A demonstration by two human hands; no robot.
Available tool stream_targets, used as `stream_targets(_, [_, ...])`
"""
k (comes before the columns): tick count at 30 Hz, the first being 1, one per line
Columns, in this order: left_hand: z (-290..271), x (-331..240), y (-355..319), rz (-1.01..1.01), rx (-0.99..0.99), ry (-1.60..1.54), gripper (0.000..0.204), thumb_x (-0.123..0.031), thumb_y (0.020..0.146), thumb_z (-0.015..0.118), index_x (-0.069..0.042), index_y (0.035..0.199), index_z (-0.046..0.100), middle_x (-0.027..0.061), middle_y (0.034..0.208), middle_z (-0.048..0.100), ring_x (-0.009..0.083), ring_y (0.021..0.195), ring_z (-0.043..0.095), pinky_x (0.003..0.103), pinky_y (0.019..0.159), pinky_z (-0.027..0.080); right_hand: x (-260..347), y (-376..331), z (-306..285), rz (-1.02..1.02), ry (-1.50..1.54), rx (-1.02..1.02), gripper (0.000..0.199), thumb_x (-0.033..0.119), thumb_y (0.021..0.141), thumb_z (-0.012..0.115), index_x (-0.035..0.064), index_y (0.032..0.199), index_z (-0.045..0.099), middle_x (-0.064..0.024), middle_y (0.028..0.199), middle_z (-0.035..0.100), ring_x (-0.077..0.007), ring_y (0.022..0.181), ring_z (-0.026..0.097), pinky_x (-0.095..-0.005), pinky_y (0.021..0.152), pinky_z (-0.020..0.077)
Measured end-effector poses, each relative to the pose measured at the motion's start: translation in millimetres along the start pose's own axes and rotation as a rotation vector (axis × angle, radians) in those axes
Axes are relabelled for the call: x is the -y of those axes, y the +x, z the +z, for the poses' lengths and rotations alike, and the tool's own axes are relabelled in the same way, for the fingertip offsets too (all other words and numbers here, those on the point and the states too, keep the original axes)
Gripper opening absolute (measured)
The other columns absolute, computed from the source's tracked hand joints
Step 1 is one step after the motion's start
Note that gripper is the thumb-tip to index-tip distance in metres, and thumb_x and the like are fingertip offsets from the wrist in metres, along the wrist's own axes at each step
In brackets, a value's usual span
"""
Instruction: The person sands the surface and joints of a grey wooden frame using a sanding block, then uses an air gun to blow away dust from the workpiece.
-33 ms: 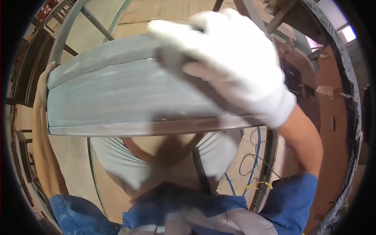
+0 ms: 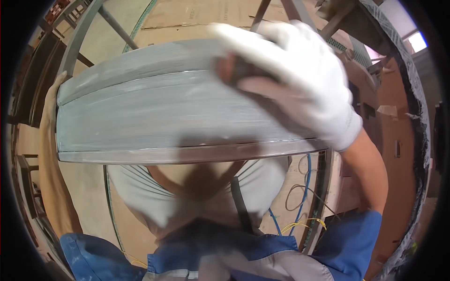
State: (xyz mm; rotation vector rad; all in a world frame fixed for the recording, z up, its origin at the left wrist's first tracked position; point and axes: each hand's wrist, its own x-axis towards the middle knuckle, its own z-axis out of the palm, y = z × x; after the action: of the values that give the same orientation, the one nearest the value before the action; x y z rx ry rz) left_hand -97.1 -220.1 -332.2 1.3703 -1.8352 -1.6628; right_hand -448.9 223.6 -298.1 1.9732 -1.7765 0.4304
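Observation:
A long, slightly curved grey panel [image 2: 126, 112] with a raised band along its far side and a streaky surface lies across in front of me. My bare left hand [image 2: 52, 100] grips its left end, most of the fingers hidden by the panel's edge. Over the right half is my right hand [image 2: 300, 79] in a white glove, smeared by motion. Its fingers are closed around a dark reddish-brown pad [image 2: 228, 69], mostly covered by the glove. The pad is against or just above the surface; I cannot tell which.
Grey frame legs [image 2: 77, 42] rise behind the panel at the left. Cardboard [image 2: 197, 14] covers the floor beyond. Blue and yellow cords [image 2: 305, 187] lie at the lower right. A brown board with a plastic-wrapped edge [image 2: 398, 107] stands at the far right.
My right hand has shifted to the right along the panel with the pad. My left hand and the panel have stayed in place.

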Motion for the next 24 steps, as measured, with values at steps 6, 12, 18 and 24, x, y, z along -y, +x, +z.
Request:
stream_targets(6, [38.6,-13.3,-17.5,0.250,-0.030,-0.179,0.047,-0.044,0.101,0.065,-0.004,0.126,0.069,0.0067,0.116,0.071,0.0148,0.105,0.066,0.030,0.094,0.052,17.3,23.1,13.9,0.011,-0.023,-0.146,0.027,0.024,0.086,0.074,0.0152,0.112,0.069,-0.0078,0.081,0.065,-0.0282,0.076,0.065,-0.0402,0.065,0.0519])
stream_targets(12, [11.5,20.2,-1.2,0.151,0.131,-0.386,0.045,-0.042,0.101,0.065,-0.006,0.127,0.069,0.0069,0.117,0.071,0.0167,0.105,0.066,0.031,0.092,0.053,120.8,151.0,99.8,-0.059,0.205,-0.418,0.023,0.021,0.092,0.066,0.0109,0.112,0.069,-0.0135,0.075,0.064,-0.0327,0.074,0.065,-0.0439,0.068,0.0542])
stream_targets(18, [43.2,76.3,49.1,0.710,0.034,-0.548,0.048,-0.047,0.108,0.046,-0.006,0.120,0.068,0.0090,0.108,0.072,0.0199,0.098,0.069,0.035,0.087,0.056,92.7,109.9,44.4,-0.057,0.020,-0.092,0.060,0.022,0.082,0.079,0.0150,0.139,0.062,-0.0096,0.087,0.066,-0.0315,0.081,0.065,-0.0440,0.069,0.0526])
stream_targets(24, [48.4,77.2,49.8,0.272,0.388,-1.209,0.061,-0.051,0.110,0.038,0.001,0.127,0.066,0.0123,0.112,0.073,0.0224,0.101,0.071,0.035,0.094,0.055,174.9,222.5,105.5,-0.129,0.120,-0.159,0.062,0.023,0.084,0.076,0.0137,0.143,0.059,-0.0095,0.087,0.064,-0.0328,0.077,0.061,-0.0443,0.070,0.0520])
